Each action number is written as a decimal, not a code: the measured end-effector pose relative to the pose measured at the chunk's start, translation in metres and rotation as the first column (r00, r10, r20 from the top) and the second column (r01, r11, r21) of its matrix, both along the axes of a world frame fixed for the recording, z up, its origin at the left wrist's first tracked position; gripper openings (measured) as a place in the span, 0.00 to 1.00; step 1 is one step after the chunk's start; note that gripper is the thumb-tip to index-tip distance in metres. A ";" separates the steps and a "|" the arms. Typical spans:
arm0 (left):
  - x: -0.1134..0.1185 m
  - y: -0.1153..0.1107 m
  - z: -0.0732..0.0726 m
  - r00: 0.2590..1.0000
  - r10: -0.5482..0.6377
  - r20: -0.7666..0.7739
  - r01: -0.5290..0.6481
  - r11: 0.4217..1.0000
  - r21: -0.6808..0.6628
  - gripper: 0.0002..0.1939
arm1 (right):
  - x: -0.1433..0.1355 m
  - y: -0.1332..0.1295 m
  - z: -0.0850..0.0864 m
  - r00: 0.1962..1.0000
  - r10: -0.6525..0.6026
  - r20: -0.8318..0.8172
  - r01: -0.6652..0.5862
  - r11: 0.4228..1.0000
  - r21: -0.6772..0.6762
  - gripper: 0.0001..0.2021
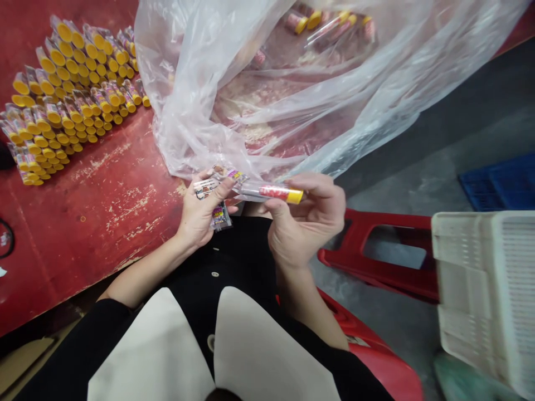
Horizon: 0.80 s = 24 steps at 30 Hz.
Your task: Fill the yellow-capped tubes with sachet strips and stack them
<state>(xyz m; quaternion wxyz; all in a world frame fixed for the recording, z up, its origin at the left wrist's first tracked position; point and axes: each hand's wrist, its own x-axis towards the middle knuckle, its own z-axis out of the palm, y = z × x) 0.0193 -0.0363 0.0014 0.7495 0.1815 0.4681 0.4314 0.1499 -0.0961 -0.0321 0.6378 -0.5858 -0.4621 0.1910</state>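
Observation:
My right hand (307, 217) pinches a clear tube with a yellow cap (278, 193) by its capped end, between thumb and fingers. The tube lies nearly level and shows a red and white print. Its other end points at my left hand (203, 214), which is closed on several small printed plastic packets (221, 216). One packet by my left thumb meets the tube's far end; whether the tube is inside it I cannot tell. Both hands are at the table's front edge, just below a large clear plastic bag (188, 111).
Rows of stacked yellow-capped tubes (71, 100) lie on the worn red table (137, 195) at left. More tubes (326, 22) are in the plastic bag. To the right are a red stool (384, 267), a white crate (463, 278) and a blue crate (501, 181).

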 end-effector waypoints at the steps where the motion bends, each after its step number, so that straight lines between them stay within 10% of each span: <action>1: -0.001 0.000 0.001 1.000 0.000 -0.005 0.000 1.000 0.009 0.32 | -0.003 -0.003 0.002 0.999 -0.030 -0.025 0.030 0.999 0.031 0.14; 11: -0.012 0.004 0.006 1.000 -0.023 -0.011 0.024 0.999 0.048 0.35 | 0.007 -0.027 0.019 0.885 0.094 0.456 -0.170 0.977 0.127 0.27; 24: -0.011 -0.019 0.018 0.993 -0.117 -0.027 0.120 0.984 0.129 0.43 | -0.017 -0.008 0.017 0.960 -0.022 0.280 -0.030 0.983 0.179 0.20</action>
